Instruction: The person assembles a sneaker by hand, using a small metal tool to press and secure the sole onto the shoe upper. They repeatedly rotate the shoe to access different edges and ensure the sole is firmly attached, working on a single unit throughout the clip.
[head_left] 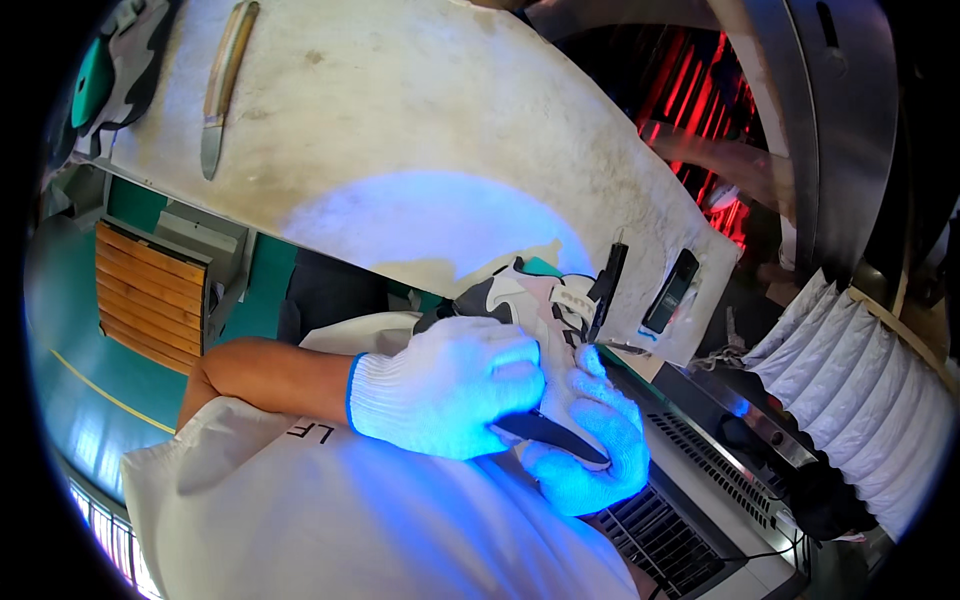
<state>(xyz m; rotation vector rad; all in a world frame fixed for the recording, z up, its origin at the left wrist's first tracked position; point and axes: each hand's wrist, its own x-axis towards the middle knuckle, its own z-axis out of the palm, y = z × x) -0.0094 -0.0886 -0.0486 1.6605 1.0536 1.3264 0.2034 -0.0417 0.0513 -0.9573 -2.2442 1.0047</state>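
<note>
My left hand (450, 388), in a white knitted glove with a blue cuff, is closed in a fist close to my apron. From its lower side sticks out a dark, pointed, blade-shaped piece (553, 436); its other end is hidden in the fist. My right hand (600, 440), gloved too, curls round the front of a shoe (530, 298) in white, grey and pink, with the blade-shaped piece lying across its palm side. Part of the shoe is covered by both hands. Blue light falls on the gloves and the shoe.
A knife (226, 85) with a wooden handle lies on the worn pale table (400, 120). Another shoe (110, 75) is at the far left. Near the right edge are a black pen-like tool (609, 290) and a black oblong object (671, 291). A red-glowing machine (700, 110) stands beyond.
</note>
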